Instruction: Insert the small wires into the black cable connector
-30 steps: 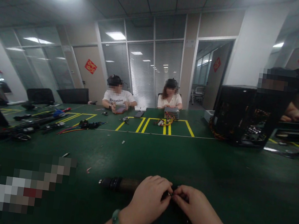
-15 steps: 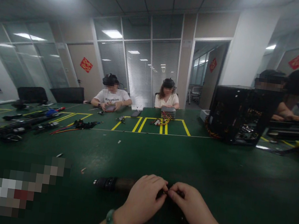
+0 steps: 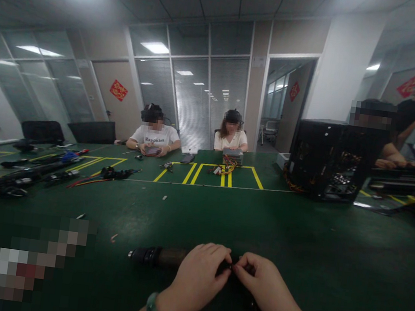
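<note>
left hand (image 3: 202, 272), hiding part of a dark tool (image 3: 171, 259), and right hand (image 3: 265, 283) pinch a tiny indistinct piece (image 3: 231, 267)

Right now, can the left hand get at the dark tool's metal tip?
Likely yes: the metal tip sticks out uncovered, though the left hand would first have to leave its spot beside the right hand.

- There's the tool (image 3: 156, 256) on the counter (image 3: 203, 211), partly behind the left hand (image 3: 203, 269)!
- Right hand (image 3: 262, 280), just right of that!
- Computer case (image 3: 331, 161) back right, cables (image 3: 117, 172) back left!
</note>
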### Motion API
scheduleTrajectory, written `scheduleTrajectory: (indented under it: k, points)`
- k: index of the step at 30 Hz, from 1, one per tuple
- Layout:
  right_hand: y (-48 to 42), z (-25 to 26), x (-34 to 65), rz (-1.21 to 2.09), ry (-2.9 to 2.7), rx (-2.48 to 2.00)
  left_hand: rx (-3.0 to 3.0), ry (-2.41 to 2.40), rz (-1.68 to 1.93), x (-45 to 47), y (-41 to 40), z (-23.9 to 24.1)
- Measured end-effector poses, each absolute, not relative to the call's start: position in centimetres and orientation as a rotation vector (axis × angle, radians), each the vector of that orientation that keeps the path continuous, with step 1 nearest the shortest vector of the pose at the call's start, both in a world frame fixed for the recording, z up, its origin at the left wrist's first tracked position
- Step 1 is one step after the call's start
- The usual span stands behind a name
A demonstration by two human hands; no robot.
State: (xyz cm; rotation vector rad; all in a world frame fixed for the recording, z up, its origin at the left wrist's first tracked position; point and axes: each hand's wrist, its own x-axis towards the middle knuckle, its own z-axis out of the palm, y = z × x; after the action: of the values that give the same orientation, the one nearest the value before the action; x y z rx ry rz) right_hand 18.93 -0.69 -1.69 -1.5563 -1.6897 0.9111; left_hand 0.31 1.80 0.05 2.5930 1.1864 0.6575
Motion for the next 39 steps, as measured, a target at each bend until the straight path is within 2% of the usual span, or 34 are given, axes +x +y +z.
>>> scheduleTrajectory:
  k: [12,24,39]
  points:
    - [-0.46,-1.71,19.29,1.018,-1.693,-1.456,2.573,1.118,0.705,0.23,1.73,0.23]
    - [-0.49,-2.08,19.09,0.932,-1.698,-1.526,2.575,1.157,0.684,0.3,1.67,0.44]
    - [-0.49,-1.9,19.16,0.976,-1.7,-1.441,2.56,1.116,0.728,0.32,1.64,0.3]
